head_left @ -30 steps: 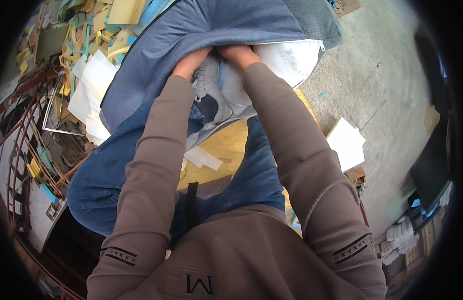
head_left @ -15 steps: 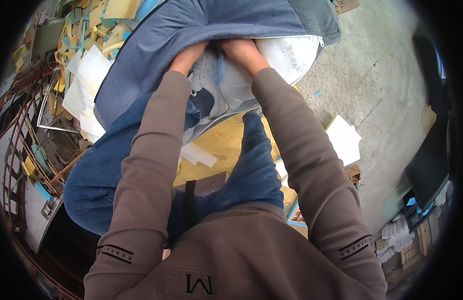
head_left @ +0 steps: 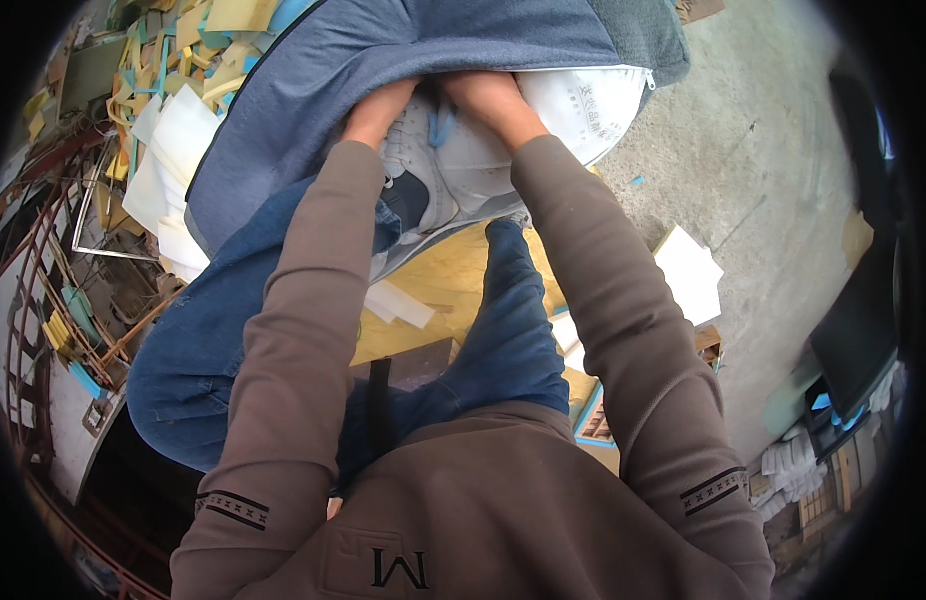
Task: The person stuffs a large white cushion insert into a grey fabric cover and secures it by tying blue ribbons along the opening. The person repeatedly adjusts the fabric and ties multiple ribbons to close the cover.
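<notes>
Yellow and white foam offcuts (head_left: pixel 173 140) lie heaped at far left, beside a blue-grey fabric cover (head_left: pixel 383 70) spread over a white inner cushion (head_left: pixel 583 100) that rests against the person's knees in blue jeans (head_left: pixel 223 340). Left hand (head_left: pixel 378 110) and right hand (head_left: pixel 483 95) are both pushed under the cover's open edge, fingers hidden, so their grip cannot be told; they sit close together on the white padding. White sheets (head_left: pixel 688 270) lie on the concrete floor (head_left: pixel 773 150) at right.

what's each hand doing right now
left hand: reaching under the blue-grey cover onto the white padding, fingers hidden, grip cannot be told
right hand: same, fingers hidden, cannot be told
</notes>
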Tool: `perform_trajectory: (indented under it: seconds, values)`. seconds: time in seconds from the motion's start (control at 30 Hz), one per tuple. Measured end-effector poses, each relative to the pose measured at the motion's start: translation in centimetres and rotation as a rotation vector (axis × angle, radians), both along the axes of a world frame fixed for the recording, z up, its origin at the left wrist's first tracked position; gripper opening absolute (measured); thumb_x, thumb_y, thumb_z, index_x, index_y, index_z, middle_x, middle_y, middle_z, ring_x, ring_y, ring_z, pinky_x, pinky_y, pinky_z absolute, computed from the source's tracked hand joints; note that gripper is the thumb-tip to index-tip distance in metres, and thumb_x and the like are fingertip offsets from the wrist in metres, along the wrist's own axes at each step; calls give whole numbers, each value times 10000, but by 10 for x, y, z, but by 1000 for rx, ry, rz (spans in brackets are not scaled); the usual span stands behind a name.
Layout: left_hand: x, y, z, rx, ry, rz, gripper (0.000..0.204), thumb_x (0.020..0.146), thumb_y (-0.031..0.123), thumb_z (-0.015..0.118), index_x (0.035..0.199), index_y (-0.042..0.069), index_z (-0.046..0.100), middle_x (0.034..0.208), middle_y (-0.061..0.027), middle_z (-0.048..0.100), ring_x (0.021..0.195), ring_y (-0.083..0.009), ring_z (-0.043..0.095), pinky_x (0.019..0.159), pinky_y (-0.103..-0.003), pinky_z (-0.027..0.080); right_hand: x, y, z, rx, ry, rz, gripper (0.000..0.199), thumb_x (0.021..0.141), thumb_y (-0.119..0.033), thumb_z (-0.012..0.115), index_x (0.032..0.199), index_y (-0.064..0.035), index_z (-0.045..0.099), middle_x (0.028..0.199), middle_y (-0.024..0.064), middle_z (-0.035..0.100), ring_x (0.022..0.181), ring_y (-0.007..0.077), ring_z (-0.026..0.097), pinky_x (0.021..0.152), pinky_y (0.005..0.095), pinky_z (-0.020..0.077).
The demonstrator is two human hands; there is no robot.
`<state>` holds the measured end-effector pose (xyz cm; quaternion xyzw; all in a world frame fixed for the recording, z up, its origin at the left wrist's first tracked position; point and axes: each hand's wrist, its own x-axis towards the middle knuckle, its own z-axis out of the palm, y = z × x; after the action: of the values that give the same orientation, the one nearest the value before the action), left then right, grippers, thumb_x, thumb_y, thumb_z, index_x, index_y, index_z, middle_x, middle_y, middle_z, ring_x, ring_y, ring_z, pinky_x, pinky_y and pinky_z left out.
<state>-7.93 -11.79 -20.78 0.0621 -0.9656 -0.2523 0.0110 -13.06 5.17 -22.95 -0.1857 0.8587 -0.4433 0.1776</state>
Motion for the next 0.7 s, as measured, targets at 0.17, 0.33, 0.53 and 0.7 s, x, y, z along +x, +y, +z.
perform_trajectory:
  seconds: [0.17,0.33,0.53,0.7]
  values:
    - [1,-2,-7,-108,75,-105,275,959,288,678,1047,52,789,1105,-171,776,991,-363,739,915,-443,561,5,12,13,85,49,70,377,1000,-322,616,1267,-76,718,1318,214,702,1251,429,626,1059,463,499]
    - [1,-4,-10,-313,269,-221,238,986,261,631,966,79,783,1011,-151,777,922,-320,743,872,-432,565,5,6,8,58,15,55,397,1011,-323,597,1300,-71,698,1354,222,681,1263,431,620,1070,469,498]
    - [5,5,0,-141,43,-79,215,970,221,650,1006,50,775,1058,-150,779,981,-313,737,920,-430,559,3,-18,-10,141,-24,-77,480,1035,-406,532,1371,-91,667,1446,203,634,1341,417,584,1109,474,487]
    - [7,8,7,25,79,24,223,948,229,673,1032,56,785,1055,-140,789,970,-335,741,907,-445,563,3,-25,-25,117,21,-98,447,1021,-374,572,1355,-94,676,1447,195,635,1356,402,572,1130,474,464]
